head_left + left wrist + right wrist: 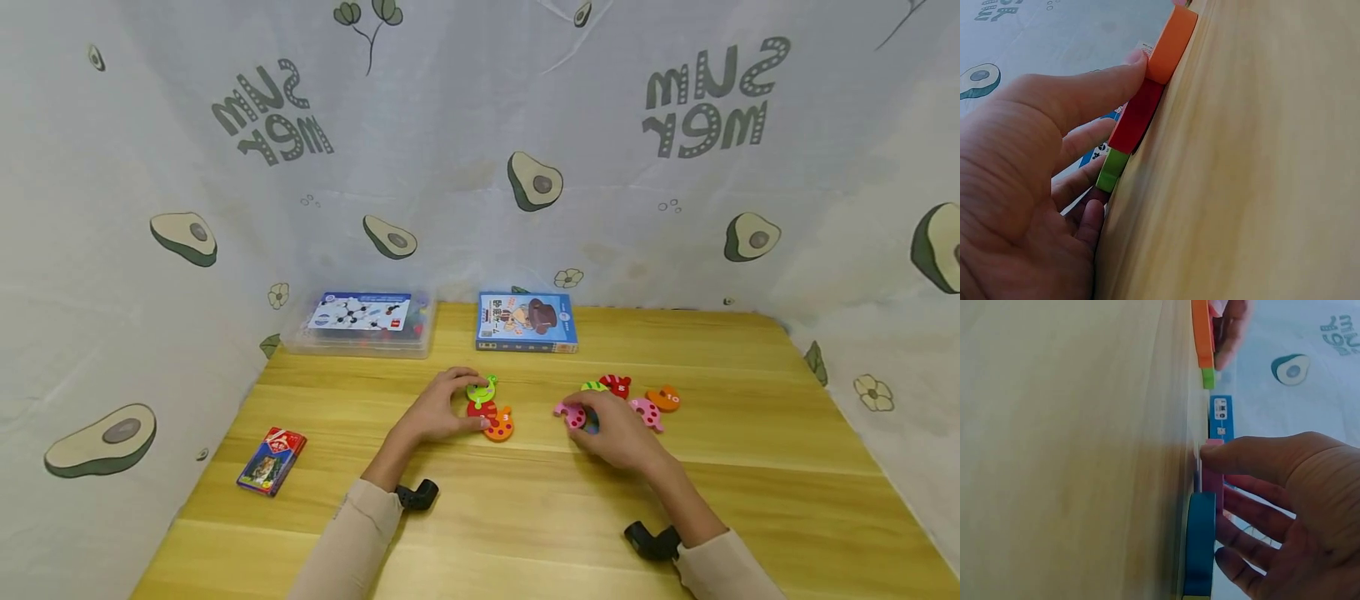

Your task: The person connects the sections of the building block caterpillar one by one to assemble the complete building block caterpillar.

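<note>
My left hand (433,412) holds a short row of wooden caterpillar puzzle pieces on the table, thumb at one side and fingers round the other. The row has a green head piece (480,391) with a face, a red piece (1138,115) and a spotted orange piece (499,427). Between thumb and fingers my right hand (621,432) pinches a pink spotted puzzle piece (573,415). Beside it lies a blue piece (1200,544), mostly hidden by that hand in the head view. Close behind are a green striped piece (594,386) and a red striped piece (617,385).
Another pink piece (646,411) and an orange piece (664,398) lie right of my right hand. At the back stand a clear plastic case (420,333) with a molecule-picture card and a blue game box (528,322). A small red-blue card box (272,462) lies left.
</note>
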The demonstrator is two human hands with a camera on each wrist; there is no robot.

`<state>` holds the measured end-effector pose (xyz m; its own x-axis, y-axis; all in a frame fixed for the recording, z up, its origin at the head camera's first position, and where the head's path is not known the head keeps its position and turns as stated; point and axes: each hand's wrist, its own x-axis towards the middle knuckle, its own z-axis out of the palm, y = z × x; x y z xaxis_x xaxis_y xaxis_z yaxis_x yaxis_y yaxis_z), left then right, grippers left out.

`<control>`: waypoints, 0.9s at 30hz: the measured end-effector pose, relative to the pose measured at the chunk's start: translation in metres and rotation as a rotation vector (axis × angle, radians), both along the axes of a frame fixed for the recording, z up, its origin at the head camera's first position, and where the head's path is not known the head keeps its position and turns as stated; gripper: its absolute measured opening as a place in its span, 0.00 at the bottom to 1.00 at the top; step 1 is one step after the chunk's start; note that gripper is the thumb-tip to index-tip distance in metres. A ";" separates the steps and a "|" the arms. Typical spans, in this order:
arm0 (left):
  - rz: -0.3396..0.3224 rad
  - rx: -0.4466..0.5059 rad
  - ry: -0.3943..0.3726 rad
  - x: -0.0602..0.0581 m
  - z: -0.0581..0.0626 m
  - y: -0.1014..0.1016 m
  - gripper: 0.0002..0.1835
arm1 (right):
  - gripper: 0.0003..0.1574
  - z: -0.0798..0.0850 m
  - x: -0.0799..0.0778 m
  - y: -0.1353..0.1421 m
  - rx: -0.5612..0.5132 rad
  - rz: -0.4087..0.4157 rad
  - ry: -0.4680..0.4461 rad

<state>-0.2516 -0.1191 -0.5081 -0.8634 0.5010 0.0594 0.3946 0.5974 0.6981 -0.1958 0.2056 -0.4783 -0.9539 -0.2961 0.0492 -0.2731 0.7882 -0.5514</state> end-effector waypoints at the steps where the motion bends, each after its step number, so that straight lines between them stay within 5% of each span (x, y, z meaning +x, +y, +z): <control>1: 0.002 -0.003 -0.005 0.000 0.000 0.000 0.34 | 0.26 0.000 0.000 -0.001 -0.005 0.000 0.002; 16: 0.012 0.016 -0.032 0.002 0.002 -0.001 0.34 | 0.25 0.003 -0.008 -0.025 -0.113 0.055 0.068; 27: 0.013 -0.001 -0.029 0.002 0.002 -0.001 0.34 | 0.25 0.012 -0.014 -0.049 -0.112 0.070 -0.007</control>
